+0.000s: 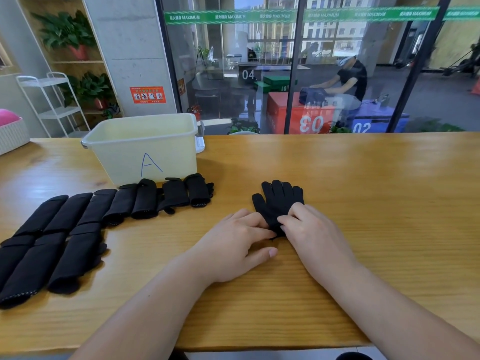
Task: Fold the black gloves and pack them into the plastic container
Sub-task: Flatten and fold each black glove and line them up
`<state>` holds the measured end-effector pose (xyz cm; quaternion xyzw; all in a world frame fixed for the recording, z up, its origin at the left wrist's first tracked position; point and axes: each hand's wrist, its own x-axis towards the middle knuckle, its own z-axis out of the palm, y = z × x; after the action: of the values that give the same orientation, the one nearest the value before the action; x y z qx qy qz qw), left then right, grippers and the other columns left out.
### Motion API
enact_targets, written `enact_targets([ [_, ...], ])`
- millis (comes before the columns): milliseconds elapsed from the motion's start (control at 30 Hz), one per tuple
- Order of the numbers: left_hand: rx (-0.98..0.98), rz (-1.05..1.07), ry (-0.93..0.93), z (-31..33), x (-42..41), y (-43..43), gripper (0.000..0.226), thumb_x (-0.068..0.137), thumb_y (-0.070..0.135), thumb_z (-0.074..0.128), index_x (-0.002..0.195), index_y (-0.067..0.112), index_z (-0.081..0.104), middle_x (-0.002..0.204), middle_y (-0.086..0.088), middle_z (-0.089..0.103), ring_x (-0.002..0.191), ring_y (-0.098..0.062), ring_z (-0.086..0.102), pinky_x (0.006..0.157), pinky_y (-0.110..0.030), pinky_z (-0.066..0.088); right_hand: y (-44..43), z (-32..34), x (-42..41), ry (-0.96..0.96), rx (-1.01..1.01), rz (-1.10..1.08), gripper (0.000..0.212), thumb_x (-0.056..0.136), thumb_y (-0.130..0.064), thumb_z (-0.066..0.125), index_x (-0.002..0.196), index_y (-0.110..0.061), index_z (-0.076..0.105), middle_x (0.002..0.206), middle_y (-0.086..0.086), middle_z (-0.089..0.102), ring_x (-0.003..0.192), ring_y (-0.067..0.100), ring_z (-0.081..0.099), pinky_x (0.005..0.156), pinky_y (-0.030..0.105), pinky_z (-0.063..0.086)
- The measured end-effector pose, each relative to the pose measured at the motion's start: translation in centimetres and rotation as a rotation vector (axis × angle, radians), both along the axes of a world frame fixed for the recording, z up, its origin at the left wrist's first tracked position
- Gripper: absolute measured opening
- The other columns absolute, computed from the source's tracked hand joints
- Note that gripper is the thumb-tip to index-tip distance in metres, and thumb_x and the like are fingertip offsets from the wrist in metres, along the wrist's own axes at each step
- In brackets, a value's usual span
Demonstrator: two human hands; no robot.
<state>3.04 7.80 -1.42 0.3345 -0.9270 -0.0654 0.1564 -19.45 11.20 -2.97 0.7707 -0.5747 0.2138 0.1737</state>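
Glove [279, 203], black, dotted grip, one item: lay flat just right of frame centre, fingers toward the top of the frame, cuff toward the bottom. The cuff was pinched by the curled fingers of the right hand [309, 229]. The left hand [233, 245] pressed nearly straight fingertips on the same edge, its thumb free on the table [376, 203].

Step judged: start of the fold. To do it well, smooth the glove first, keep the cuff edges aligned, fold to match the finished ones, and press the crease flat.

Two rows of folded gloves [65, 229] ran from lower left to centre left. Pale plastic container [145, 149], marked A, stood upper left of centre, just behind the rows; its contents could not be seen.
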Motion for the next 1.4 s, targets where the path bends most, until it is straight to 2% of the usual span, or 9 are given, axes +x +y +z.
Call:
enact_targets([
  [267,0.020,0.035,0.045,0.1,0.1,0.0,0.042,0.107,0.059,0.051,0.134,0.033,0.069,0.128,0.021,0.065,0.116,-0.003,0.051,0.102,-0.031,0.046,-0.2,-0.2,-0.3,-0.025,0.044,0.018,0.013,0.089,-0.007,0.078,0.097,-0.016,0.073,0.091,-0.005,0.049,0.080,0.017,0.051,0.058,0.037,0.051],
  [333,0.018,0.058,0.057,0.1,0.1,0.0,0.036,0.106,0.059,0.051,0.126,0.033,0.068,0.116,0.019,0.068,0.111,-0.004,0.054,0.098,-0.032,0.047,0.0,0.1,-0.5,-0.050,0.075,0.078,0.008,0.097,-0.021,0.070,0.099,-0.018,0.077,0.091,-0.006,0.052,0.082,0.017,0.054,0.062,0.037,0.053],
  [433,0.030,0.095,0.095,0.2,-0.1,0.1,0.032,0.105,0.059,0.054,0.124,0.034,0.059,0.106,0.018,0.066,0.106,-0.002,0.052,0.094,-0.028,0.046,0.3,1.0,-0.7,-0.166,0.203,0.101,0.030,0.105,-0.044,0.050,0.109,-0.031,0.077,0.094,-0.015,0.054,0.091,0.008,0.053,0.074,0.032,0.052],
  [567,0.021,0.079,0.093,0.1,-0.3,0.1,0.046,0.106,0.057,0.052,0.145,0.034,0.053,0.121,0.019,0.066,0.114,-0.003,0.051,0.100,-0.030,0.047,-1.4,2.6,-0.9,-0.305,0.212,0.035,0.037,0.110,-0.037,0.046,0.139,-0.028,0.067,0.133,-0.016,0.061,0.127,0.007,0.051,0.100,0.034,0.050],
  [633,-0.014,0.063,0.050,0.0,-0.4,0.1,0.049,0.107,0.059,0.049,0.148,0.034,0.056,0.123,0.019,0.063,0.113,-0.004,0.049,0.101,-0.030,0.046,-2.8,2.9,-1.1,-0.176,0.368,-0.064,0.050,0.110,-0.047,0.043,0.157,-0.031,0.049,0.162,-0.011,0.043,0.151,0.013,0.034,0.118,0.040,0.041],
  [700,-0.022,0.053,0.019,-0.1,-0.5,0.1,0.051,0.107,0.061,0.046,0.147,0.033,0.059,0.126,0.020,0.060,0.113,-0.005,0.047,0.102,-0.031,0.046,-3.6,2.8,-1.1,-0.073,0.550,-0.197,0.061,0.109,-0.060,0.035,0.164,-0.034,0.035,0.172,-0.007,0.029,0.158,0.019,0.025,0.123,0.046,0.033],
  [867,-0.031,0.039,0.014,-0.2,-0.7,0.2,0.051,0.107,0.060,0.047,0.146,0.032,0.062,0.123,0.019,0.055,0.112,-0.007,0.046,0.103,-0.032,0.046,-4.5,3.1,0.2,-0.044,0.432,-0.251,0.061,0.110,-0.057,0.032,0.163,-0.027,0.035,0.172,0.001,0.028,0.158,0.025,0.022,0.123,0.044,0.032],
  [1000,-0.028,0.031,0.020,-0.3,-0.7,0.1,0.051,0.106,0.059,0.049,0.147,0.032,0.062,0.123,0.020,0.054,0.110,-0.007,0.046,0.103,-0.032,0.046,-6.2,2.6,1.0,-0.030,0.638,-0.199,0.075,0.108,-0.065,0.022,0.170,-0.024,0.013,0.179,0.001,0.000,0.164,0.024,-0.001,0.132,0.047,0.017],
  [1400,-0.029,0.020,0.009,-0.2,-0.8,0.0,0.051,0.106,0.059,0.051,0.148,0.032,0.061,0.120,0.020,0.053,0.107,-0.008,0.044,0.099,-0.033,0.047,-9.6,2.1,2.1,-0.012,0.712,-0.373,0.081,0.105,-0.071,0.012,0.170,-0.026,-0.002,0.177,0.012,-0.013,0.163,0.036,-0.009,0.132,0.054,0.004],
])
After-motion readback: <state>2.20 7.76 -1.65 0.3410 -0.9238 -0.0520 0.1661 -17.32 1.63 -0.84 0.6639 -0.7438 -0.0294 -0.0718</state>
